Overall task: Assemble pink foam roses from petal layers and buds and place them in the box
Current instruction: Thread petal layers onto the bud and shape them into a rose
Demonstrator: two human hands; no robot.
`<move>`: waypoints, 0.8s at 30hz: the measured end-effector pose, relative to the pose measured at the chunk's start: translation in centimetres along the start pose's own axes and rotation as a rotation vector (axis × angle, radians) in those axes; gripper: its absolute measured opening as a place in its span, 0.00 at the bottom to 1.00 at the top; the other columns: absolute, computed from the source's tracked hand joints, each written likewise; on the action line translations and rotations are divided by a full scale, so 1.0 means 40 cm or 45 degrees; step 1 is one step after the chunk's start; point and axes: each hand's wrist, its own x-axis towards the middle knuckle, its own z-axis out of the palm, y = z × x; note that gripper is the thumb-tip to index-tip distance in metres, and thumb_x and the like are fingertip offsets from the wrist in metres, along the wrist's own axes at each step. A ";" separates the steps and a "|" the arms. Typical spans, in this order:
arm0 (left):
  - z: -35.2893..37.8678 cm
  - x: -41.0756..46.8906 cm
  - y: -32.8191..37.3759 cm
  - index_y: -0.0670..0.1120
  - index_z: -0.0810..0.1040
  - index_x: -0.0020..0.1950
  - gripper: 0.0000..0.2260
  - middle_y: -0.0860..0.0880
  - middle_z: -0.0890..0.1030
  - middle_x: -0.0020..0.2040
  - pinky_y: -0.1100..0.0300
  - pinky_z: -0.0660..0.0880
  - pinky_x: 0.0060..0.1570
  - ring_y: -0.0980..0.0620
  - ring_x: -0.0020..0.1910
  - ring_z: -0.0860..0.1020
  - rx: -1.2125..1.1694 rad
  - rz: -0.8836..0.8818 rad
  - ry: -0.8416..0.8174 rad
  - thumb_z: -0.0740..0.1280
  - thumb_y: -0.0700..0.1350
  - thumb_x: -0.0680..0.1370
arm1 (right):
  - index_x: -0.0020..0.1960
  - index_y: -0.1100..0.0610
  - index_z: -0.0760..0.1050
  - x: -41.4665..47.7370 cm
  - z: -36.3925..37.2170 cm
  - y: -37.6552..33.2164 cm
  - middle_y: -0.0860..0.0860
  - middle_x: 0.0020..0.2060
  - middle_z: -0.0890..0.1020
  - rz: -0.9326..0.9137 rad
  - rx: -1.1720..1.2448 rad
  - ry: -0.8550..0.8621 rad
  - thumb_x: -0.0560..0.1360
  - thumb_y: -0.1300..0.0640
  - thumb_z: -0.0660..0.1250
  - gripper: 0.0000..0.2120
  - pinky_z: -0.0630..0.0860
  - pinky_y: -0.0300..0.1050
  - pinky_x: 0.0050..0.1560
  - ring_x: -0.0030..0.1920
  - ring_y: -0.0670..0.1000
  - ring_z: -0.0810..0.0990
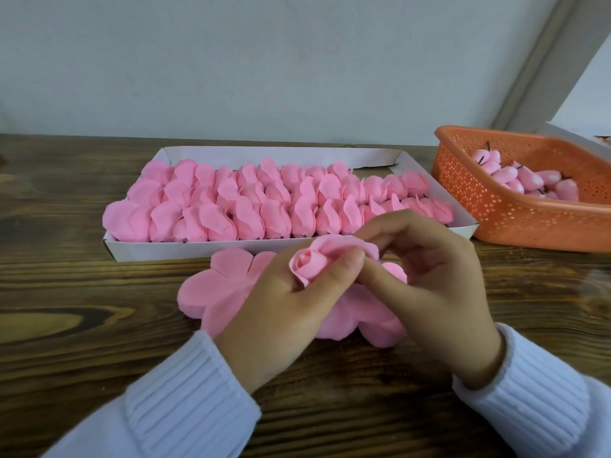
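Left fingers (345, 261) pinch bud (305, 266), right fingers (391, 227) petal (335, 245)

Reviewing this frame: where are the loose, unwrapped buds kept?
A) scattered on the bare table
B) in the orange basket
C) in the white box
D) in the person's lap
B: the loose buds lie heaped in the orange basket, to the right of the white box, which holds rows of finished roses.

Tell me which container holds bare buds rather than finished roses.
The orange perforated basket at the right: its buds are small and tight, with no petals round them. The white box holds rows of full-petalled roses.
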 end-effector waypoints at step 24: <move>0.001 0.000 0.006 0.48 0.81 0.49 0.12 0.50 0.84 0.48 0.61 0.77 0.50 0.52 0.52 0.82 -0.210 0.016 -0.083 0.69 0.50 0.68 | 0.62 0.59 0.73 -0.001 0.026 0.005 0.61 0.49 0.82 0.694 0.879 -0.279 0.70 0.60 0.72 0.21 0.79 0.50 0.50 0.50 0.59 0.81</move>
